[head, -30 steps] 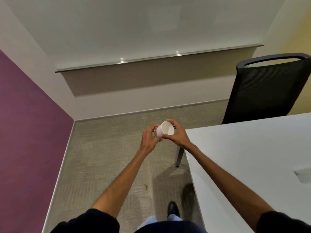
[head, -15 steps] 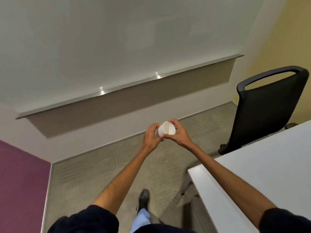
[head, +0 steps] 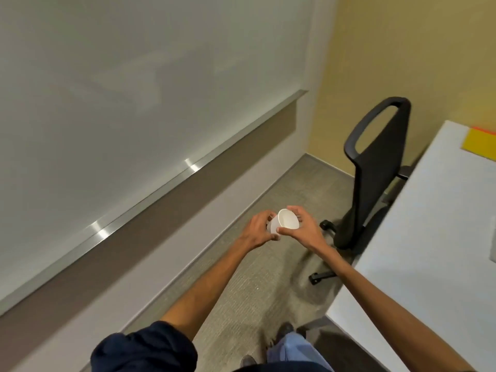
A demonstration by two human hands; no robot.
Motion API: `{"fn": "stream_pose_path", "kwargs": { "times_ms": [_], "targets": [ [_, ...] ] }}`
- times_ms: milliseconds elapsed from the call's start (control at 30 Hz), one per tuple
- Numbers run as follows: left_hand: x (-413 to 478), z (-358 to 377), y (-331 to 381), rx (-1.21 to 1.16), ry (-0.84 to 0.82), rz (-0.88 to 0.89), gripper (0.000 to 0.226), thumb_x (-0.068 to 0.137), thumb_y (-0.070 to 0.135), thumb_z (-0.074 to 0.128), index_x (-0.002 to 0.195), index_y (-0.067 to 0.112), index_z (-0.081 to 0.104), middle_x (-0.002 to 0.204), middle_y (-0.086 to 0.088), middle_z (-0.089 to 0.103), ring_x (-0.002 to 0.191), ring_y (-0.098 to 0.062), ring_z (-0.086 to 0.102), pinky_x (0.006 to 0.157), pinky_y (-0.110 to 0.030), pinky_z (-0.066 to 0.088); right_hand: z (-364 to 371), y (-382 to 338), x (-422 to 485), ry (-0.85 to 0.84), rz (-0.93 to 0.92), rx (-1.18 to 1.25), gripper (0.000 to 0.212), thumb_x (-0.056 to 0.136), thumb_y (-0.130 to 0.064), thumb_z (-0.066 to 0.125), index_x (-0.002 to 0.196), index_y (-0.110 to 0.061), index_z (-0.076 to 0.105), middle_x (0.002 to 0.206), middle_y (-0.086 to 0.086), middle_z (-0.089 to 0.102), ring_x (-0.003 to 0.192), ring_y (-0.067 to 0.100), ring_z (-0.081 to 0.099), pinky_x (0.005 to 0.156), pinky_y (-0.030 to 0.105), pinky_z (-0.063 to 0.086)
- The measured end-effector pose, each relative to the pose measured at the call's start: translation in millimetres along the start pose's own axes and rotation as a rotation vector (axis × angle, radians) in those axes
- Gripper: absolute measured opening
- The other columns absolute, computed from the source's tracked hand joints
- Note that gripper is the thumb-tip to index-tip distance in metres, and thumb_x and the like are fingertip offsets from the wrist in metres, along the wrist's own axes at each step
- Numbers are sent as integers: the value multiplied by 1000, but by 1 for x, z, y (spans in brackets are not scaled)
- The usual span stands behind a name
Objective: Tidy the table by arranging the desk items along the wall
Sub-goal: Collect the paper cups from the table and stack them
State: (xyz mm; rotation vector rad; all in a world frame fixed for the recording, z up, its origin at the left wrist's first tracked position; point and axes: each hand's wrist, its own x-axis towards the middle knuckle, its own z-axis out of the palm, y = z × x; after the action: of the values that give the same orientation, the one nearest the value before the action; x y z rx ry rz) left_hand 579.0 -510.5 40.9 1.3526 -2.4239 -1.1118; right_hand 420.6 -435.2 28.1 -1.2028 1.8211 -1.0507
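Note:
A white paper cup is held out in front of me over the carpet, tipped so its open mouth faces me. My right hand grips its rim between thumb and fingers. My left hand holds the cup's base from the left. The white table lies to the right, with a yellow and orange pad at its far end. The cup is left of the table's edge, not over it.
A black mesh office chair stands at the table's far side, near the yellow wall. A whiteboard with a metal tray rail runs along the left wall. A grey item sits at the right frame edge. My shoes are on the carpet.
My view has swung to the right: the purple wall is gone, the chair and table have come closer, and the yellow pad has come into view. Both hands keep the same hold on the cup.

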Motion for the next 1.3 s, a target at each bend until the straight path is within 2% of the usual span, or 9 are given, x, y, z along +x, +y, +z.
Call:
{"fn": "stream_pose_path", "kwargs": {
  "times_ms": [100, 200, 300, 433, 600, 833, 1100, 1233, 1300],
  "targets": [
    [37, 21, 15, 53, -156, 73, 62, 74, 26, 83, 126, 13, 53, 123, -9, 59, 108, -26, 58, 91, -40, 51, -26, 25, 4, 70, 78, -27, 71, 68, -25, 91, 130, -17, 57, 123, -1, 62, 112, 16, 59, 92, 23, 46],
    [71, 44, 34, 87, -255, 149, 60, 75, 28, 81, 126, 14, 52, 123, -8, 59, 108, -26, 59, 90, -40, 52, -59, 45, 10, 119, 144, -20, 72, 68, -22, 92, 131, -13, 57, 125, 3, 63, 115, 20, 60, 99, 32, 51],
    [96, 63, 58, 119, -349, 231, 58, 77, 30, 80, 126, 14, 54, 122, -6, 60, 107, -24, 60, 91, -41, 53, -88, 61, 7, 179, 189, -7, 68, 69, -21, 91, 129, -14, 59, 125, 1, 65, 117, 20, 61, 101, 32, 52],
    [129, 88, 95, 134, -472, 322, 57, 77, 27, 80, 126, 14, 55, 122, -7, 61, 107, -24, 61, 93, -42, 54, -124, 76, -3, 313, 260, 5, 66, 71, -21, 89, 129, -15, 59, 127, 2, 64, 118, 21, 60, 104, 40, 51],
    [145, 131, 145, 116, -583, 461, 46, 77, 20, 79, 118, 11, 61, 112, -7, 69, 102, -23, 66, 90, -43, 56, -160, 93, -33, 552, 390, 49, 71, 69, -23, 90, 132, -16, 58, 129, 3, 64, 116, 22, 61, 102, 35, 52],
    [163, 195, 224, 122, -727, 646, 58, 79, 32, 80, 128, 15, 54, 123, -5, 61, 111, -21, 59, 97, -39, 52, -211, 115, -74, 851, 508, 78, 83, 66, -26, 92, 138, -16, 50, 136, 2, 59, 120, 21, 57, 104, 35, 48],
    [177, 271, 294, 65, -889, 753, 55, 82, 25, 78, 129, 10, 55, 127, -8, 63, 114, -23, 60, 98, -40, 51, -265, 152, -97, 1111, 667, 111, 85, 62, -25, 94, 135, -16, 53, 134, 0, 60, 122, 21, 57, 106, 36, 48],
    [191, 308, 327, -5, -941, 754, 53, 84, 34, 76, 127, 9, 57, 125, -7, 64, 112, -21, 61, 97, -37, 51, -296, 171, -96, 1220, 755, 124, 90, 61, -30, 94, 138, -16, 50, 140, 0, 56, 128, 20, 54, 111, 36, 45],
    [196, 324, 342, -12, -965, 762, 53, 86, 37, 74, 127, 9, 58, 126, -7, 64, 113, -21, 61, 97, -37, 51, -310, 181, -95, 1254, 794, 93, 90, 62, -30, 93, 139, -16, 49, 141, 1, 53, 130, 20, 52, 109, 30, 41]
  ]
}}
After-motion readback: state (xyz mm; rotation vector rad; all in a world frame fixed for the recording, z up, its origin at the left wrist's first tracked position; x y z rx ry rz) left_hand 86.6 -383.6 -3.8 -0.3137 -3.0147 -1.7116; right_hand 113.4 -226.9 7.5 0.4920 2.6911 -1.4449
